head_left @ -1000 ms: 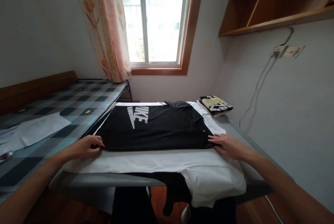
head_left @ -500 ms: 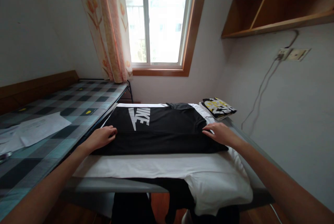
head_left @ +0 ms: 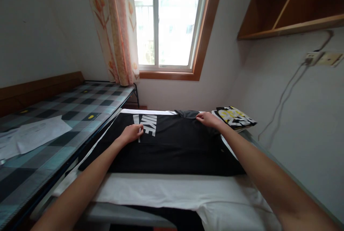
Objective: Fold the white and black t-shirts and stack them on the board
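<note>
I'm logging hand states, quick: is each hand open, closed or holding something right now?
Left hand: fingers curled at the black shirt; grip cannot be told.
Right hand: fingers bent by dark grey cloth; grip unclear.

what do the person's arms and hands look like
The left hand and right hand are bare: no gloves, rings or watch show. The left forearm and right forearm are uncovered, with no sleeve or band in view.

The grey table (head_left: 120,213) bears a white garment (head_left: 150,188) and folded clothes (head_left: 237,117).
</note>
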{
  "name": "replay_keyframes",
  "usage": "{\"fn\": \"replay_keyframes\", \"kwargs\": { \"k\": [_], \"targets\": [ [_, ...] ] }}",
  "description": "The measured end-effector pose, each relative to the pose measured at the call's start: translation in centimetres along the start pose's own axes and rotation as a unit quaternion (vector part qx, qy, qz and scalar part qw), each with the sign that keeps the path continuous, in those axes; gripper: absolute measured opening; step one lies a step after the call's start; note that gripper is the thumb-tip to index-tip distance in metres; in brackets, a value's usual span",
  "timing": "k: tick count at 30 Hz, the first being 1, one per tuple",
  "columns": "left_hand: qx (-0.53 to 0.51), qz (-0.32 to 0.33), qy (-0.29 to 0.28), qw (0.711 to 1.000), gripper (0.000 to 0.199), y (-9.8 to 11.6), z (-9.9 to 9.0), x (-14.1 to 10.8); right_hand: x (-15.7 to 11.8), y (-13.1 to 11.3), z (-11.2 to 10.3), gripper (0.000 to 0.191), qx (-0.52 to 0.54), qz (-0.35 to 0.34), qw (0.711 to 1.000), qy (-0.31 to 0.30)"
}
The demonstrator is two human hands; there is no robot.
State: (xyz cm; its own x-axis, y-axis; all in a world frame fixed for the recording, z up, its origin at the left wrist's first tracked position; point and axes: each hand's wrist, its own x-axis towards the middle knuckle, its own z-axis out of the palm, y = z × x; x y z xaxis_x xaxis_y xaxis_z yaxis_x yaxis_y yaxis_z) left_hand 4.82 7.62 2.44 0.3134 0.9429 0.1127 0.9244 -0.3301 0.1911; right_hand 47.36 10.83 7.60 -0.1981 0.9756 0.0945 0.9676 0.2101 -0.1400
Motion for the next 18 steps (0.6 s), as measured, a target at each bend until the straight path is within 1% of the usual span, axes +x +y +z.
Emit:
{"fn": "replay_keyframes", "kwargs": {
  "k": [3, 5, 8, 12, 18],
  "targets": [
    [-0.013, 0.01, 0.043, 0.999, 0.019, -0.3, 1.1, -0.2, 2.7, 0.5, 0.9, 0.032, -0.008, 0.03, 1.0, -0.002],
    [-0.029, 0.015, 0.062, 0.998, 0.019, -0.4, 1.5, -0.6, 4.3, 0.8, 1.6, 0.036, -0.02, 0.047, 0.999, 0.0],
    [-0.052, 0.015, 0.061, 0.997, 0.02, -0.5, 1.5, -1.0, 6.3, 1.2, 2.5, 0.043, -0.038, 0.074, 0.997, -0.007],
    [-0.072, 0.0, 0.056, 0.996, 0.02, -0.6, 1.5, -1.1, 8.5, 1.3, 4.0, 0.048, -0.045, 0.105, 0.993, -0.027],
    [-0.127, -0.007, 0.061, 0.99, 0.023, -1.2, 1.9, -1.6, 10.8, 1.3, 6.1, 0.048, -0.031, 0.159, 0.986, -0.037]
  ]
}}
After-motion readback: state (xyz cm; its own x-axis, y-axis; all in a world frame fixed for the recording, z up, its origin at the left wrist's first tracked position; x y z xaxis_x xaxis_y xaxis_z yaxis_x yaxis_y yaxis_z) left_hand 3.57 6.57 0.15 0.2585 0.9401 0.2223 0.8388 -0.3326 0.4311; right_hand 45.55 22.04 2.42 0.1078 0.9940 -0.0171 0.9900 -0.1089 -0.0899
